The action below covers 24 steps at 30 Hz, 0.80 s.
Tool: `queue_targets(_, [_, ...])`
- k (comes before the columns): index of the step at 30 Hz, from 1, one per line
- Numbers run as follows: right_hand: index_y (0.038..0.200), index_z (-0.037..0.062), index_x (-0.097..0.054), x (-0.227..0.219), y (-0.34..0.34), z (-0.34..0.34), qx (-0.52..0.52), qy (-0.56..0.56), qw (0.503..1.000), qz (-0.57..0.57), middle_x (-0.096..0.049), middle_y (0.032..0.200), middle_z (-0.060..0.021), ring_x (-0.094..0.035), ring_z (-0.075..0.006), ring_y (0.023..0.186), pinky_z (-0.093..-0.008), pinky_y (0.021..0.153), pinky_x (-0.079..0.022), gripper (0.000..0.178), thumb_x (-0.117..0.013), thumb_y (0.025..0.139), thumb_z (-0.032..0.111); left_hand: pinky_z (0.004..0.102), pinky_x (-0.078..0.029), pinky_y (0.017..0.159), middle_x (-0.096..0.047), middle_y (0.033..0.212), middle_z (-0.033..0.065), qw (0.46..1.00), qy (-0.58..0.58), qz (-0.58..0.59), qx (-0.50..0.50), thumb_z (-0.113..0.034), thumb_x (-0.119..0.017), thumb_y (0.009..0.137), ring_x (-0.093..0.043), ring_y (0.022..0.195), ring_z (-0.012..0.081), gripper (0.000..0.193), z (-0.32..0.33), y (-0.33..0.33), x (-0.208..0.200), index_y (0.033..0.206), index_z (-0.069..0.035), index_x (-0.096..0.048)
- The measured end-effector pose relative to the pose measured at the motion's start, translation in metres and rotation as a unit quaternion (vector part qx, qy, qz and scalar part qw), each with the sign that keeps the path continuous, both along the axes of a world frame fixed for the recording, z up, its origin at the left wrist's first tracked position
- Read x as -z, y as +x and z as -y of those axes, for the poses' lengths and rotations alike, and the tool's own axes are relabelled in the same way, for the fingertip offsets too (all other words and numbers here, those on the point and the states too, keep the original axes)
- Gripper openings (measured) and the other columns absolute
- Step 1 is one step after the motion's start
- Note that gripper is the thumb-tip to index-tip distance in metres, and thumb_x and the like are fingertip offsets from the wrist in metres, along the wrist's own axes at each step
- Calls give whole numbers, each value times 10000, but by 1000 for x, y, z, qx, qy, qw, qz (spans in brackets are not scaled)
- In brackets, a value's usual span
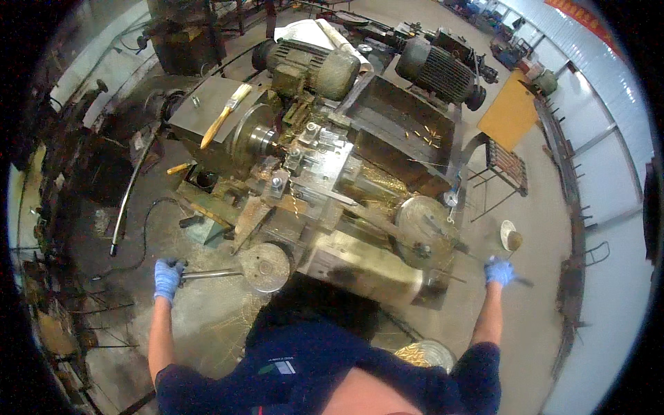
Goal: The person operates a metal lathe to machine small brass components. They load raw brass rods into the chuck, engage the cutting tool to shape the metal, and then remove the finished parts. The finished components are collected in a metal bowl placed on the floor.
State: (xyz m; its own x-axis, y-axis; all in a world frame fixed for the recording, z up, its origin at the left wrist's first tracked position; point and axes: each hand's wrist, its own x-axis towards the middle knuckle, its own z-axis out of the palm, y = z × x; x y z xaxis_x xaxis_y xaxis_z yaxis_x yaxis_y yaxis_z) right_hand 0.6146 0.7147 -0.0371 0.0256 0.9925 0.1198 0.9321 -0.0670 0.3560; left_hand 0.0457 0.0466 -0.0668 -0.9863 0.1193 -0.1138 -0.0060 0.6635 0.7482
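Observation:
My left hand (168, 278), in a blue glove, is closed round the end of a metal lever (211, 274). That lever runs to a round disc (265, 268) at the front of a small lathe. Out to the right, my gloved right hand (499, 271) is closed on the end of another lever, its dark tip jutting past the fingers; this one leads to a large handwheel (427, 225). Between the hands lie the lathe's spindle (263, 140) and a shiny tool slide (325, 158). A thin curled chip (293, 194) hangs below the slide.
A paintbrush (227, 116) lies on the headstock cover. Two motors (315, 66) stand behind. Small brass pieces sit in the dark chip tray (398, 131). A bowl of brass parts (425, 353) is beside my body, a pale bowl (510, 235) farther right. A long metal bar (128, 200) leans left.

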Motion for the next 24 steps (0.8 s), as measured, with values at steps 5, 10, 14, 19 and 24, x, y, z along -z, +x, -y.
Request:
queue_targets(5, [1152,161,-557,1,-44,-64,-33,18,999,14,-531,1197,-127,-410,-307,1196,-475,1027,-256,420,-554,772,340,272,-344,315,-503,482,60,997,-25,69,-31,-130,-605,780,-456,350,131,169,-29,36,-47,696,17,-606])
queue_targets(10, [1154,147,-549,-23,-68,-59,-56,-63,996,32,-523,1215,-128,-396,-317,1206,-454,1024,-265,432,-558,772,350,268,-325,316,-494,489,31,992,38,92,-81,-108,-604,778,-443,354,124,156,6,76,-33,655,-17,-575])
queue_targets(14, [1011,125,-619,13,-16,-63,-101,-25,994,-20,-591,1090,-122,-453,-313,1136,-453,1014,-267,341,-543,778,362,272,-335,319,-488,483,39,982,50,143,-115,-199,-608,775,-453,349,132,223,-8,126,-49,637,-29,-565])
queue_targets(19, [849,125,-658,22,5,-42,-139,23,989,-46,-637,885,-120,-554,-308,915,-444,944,-325,276,-540,779,364,275,-347,309,-482,474,64,974,53,159,-154,-215,-592,785,-457,326,152,250,-8,155,-44,641,-13,-559])
queue_targets(24, [849,128,-665,25,23,-21,-92,-11,996,-12,-642,879,-127,-568,-314,912,-430,907,-358,259,-545,776,346,273,-333,300,-481,491,55,971,64,139,-184,-173,-587,802,-440,327,147,234,-7,166,-43,661,12,-559])
